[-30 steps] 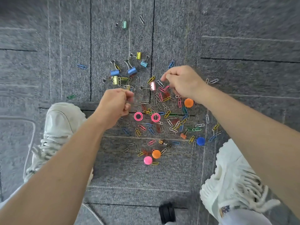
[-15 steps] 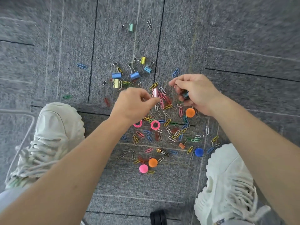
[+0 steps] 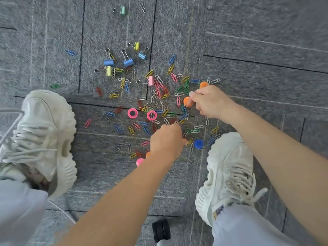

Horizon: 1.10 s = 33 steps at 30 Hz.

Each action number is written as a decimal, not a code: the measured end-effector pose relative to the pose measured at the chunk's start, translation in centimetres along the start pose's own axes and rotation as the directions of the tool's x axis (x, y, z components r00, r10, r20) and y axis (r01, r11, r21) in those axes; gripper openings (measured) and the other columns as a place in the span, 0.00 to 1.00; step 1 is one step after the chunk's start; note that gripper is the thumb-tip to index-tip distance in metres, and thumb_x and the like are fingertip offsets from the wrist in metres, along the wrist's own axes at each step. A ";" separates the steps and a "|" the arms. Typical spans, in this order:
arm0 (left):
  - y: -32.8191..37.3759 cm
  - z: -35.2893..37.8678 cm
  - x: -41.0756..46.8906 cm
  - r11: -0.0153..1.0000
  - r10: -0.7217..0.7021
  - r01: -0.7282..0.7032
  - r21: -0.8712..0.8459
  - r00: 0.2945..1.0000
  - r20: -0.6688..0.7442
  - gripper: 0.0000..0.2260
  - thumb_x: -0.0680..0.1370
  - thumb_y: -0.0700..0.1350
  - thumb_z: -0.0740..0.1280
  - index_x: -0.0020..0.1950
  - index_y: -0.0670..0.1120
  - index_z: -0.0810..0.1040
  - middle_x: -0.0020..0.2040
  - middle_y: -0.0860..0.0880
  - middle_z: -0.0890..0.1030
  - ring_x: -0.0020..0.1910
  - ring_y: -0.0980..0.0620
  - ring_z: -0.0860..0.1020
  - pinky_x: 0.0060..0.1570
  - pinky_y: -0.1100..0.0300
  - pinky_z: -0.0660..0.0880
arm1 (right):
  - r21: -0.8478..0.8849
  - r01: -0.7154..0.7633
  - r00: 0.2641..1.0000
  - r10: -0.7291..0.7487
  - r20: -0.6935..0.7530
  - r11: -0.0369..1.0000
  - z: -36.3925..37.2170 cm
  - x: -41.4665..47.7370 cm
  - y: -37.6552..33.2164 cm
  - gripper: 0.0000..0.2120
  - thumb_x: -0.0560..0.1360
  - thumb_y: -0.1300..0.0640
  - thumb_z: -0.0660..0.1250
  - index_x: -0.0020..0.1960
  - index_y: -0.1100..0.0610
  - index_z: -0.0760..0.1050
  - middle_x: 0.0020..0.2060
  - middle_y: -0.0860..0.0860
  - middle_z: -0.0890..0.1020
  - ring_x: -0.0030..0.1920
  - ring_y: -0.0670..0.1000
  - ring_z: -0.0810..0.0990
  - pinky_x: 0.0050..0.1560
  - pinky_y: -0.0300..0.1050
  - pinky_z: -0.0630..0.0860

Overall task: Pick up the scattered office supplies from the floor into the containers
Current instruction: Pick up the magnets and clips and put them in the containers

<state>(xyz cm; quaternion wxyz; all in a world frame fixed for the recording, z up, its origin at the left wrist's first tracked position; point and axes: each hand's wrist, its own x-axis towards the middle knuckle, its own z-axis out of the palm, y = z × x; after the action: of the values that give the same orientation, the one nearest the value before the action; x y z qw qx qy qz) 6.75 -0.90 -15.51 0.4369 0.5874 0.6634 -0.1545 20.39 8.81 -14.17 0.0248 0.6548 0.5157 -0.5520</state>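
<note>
- Head view: right grip (image 3: 211,102) pinches an orange magnet (image 3: 187,101); best lifted straight up.
- Left grip (image 3: 166,139) curls over paper clips (image 3: 195,130); whether it holds any cannot be told.

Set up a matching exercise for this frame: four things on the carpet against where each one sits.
Things: 1 pale green metal binder clip; 2 blue round magnet; 3 orange round magnet; 4 black caster wheel.
Places: A beside the right white shoe toe; B at the view's bottom edge; C pinched by the right hand; D far end, apart from the paper-clip pile.
Pairs: 1-D, 2-A, 3-C, 4-B.
</note>
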 end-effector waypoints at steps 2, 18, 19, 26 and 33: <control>0.3 0.6 0.0 0.995 -0.070 0.069 -0.067 0.997 -0.025 0.12 0.75 0.52 0.71 0.53 0.46 0.79 0.49 0.44 0.81 0.48 0.39 0.80 0.48 0.49 0.79 | -0.016 0.003 1.000 -0.002 0.004 1.000 -0.1 -0.5 0.3 0.19 0.84 0.54 0.56 0.44 0.62 0.81 0.19 0.37 0.73 0.25 0.36 0.71 0.34 0.37 0.62; -6.9 -10.5 3.2 0.563 -0.134 -0.093 -0.821 0.970 -0.202 0.14 0.77 0.30 0.60 0.48 0.50 0.76 0.37 0.47 0.81 0.27 0.53 0.70 0.28 0.59 0.66 | 0.441 0.084 0.992 -0.117 0.048 0.894 1.8 1.6 -4.0 0.05 0.80 0.58 0.67 0.50 0.53 0.82 0.25 0.47 0.75 0.28 0.48 0.76 0.24 0.39 0.69; -7.0 -11.4 4.1 0.591 -0.112 -0.084 -0.803 0.976 -0.185 0.14 0.78 0.31 0.59 0.48 0.49 0.78 0.36 0.49 0.81 0.28 0.53 0.70 0.29 0.58 0.66 | 0.428 0.092 0.991 -0.125 0.050 0.899 2.1 1.9 -4.6 0.04 0.79 0.56 0.68 0.49 0.53 0.82 0.26 0.48 0.75 0.27 0.48 0.74 0.24 0.40 0.69; -8.6 -16.9 7.2 0.981 0.178 -0.177 -0.081 0.984 0.012 0.09 0.84 0.42 0.56 0.54 0.50 0.76 0.40 0.53 0.78 0.29 0.57 0.71 0.26 0.65 0.65 | -0.220 0.221 0.952 -0.259 -0.165 0.950 3.1 4.7 -7.2 0.12 0.74 0.42 0.71 0.47 0.50 0.83 0.30 0.45 0.79 0.24 0.41 0.70 0.28 0.34 0.67; -11.9 -16.7 7.8 0.996 0.078 -0.091 -0.011 0.904 -0.420 0.14 0.78 0.59 0.66 0.53 0.49 0.75 0.35 0.50 0.78 0.29 0.51 0.76 0.28 0.58 0.73 | -0.648 0.225 0.932 -0.355 -0.074 0.727 5.8 6.0 -9.3 0.19 0.74 0.44 0.72 0.58 0.54 0.73 0.48 0.56 0.83 0.48 0.61 0.82 0.45 0.52 0.77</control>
<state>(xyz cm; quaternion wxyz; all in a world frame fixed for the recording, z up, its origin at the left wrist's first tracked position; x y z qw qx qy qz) -10.23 13.00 -15.59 0.2995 0.6284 0.7180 0.0040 8.97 13.52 -15.91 0.1051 0.5695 0.7664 -0.2781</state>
